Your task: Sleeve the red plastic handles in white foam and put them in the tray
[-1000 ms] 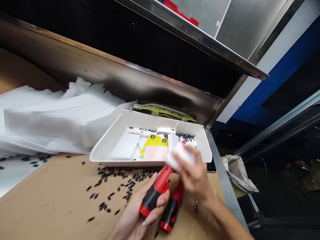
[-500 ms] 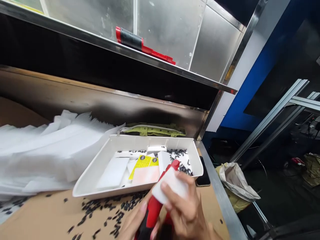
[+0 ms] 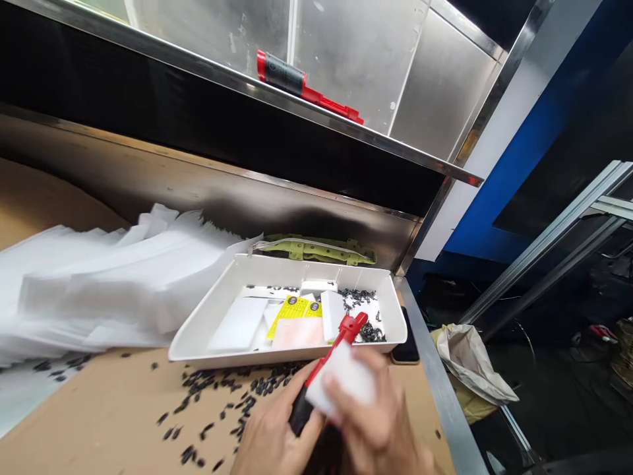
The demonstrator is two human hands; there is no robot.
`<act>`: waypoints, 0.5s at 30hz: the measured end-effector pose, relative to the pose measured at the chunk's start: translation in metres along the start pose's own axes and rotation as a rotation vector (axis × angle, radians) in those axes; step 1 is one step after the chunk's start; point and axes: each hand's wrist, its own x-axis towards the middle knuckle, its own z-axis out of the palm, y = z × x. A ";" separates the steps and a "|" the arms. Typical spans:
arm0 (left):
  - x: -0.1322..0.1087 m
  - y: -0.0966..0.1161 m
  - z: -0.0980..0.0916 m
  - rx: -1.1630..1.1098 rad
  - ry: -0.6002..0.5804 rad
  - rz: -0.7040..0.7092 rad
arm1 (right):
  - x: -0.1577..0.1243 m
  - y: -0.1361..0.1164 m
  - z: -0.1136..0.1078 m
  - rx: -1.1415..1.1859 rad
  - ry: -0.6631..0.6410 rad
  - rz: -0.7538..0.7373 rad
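My left hand (image 3: 277,425) is wrapped round the black section of a red and black plastic part (image 3: 352,326), whose narrow red end points up and away. In my right hand (image 3: 383,419) is a white block (image 3: 346,379), which looks like foam or sponge, pressed against the side of that part. The right fingers are slightly blurred. Just beyond my hands stands a white tray (image 3: 237,358) with white blocks, yellow labels (image 3: 291,310), a pale pink pad (image 3: 298,332) and small black pieces (image 3: 359,298) in it.
Small loose black pieces (image 3: 192,382) lie scattered on the brown board. White sheets (image 3: 113,284) are heaped at the left. A similar red and black part (image 3: 291,76) rests on the metal shelf. Beside the tray lies a phone (image 3: 406,343); a paper-lined bag (image 3: 469,363) stands at right.
The red and black part has turned in my left hand, showing more of its red end. My right hand has shifted the white block along it. The view has moved slightly.
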 end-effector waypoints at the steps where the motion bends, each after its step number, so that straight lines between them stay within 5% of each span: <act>1: 0.000 0.000 -0.001 0.009 0.001 0.001 | -0.001 0.001 0.000 0.018 -0.013 -0.035; 7: 0.000 0.005 -0.002 0.050 0.012 -0.017 | -0.006 0.000 0.007 -0.023 0.078 0.143; 11: -0.003 0.005 0.002 -0.054 0.125 0.016 | -0.010 -0.004 0.017 0.082 0.061 0.052; 15: -0.003 -0.004 0.004 -0.017 0.150 0.107 | -0.005 -0.003 0.019 0.065 0.190 0.291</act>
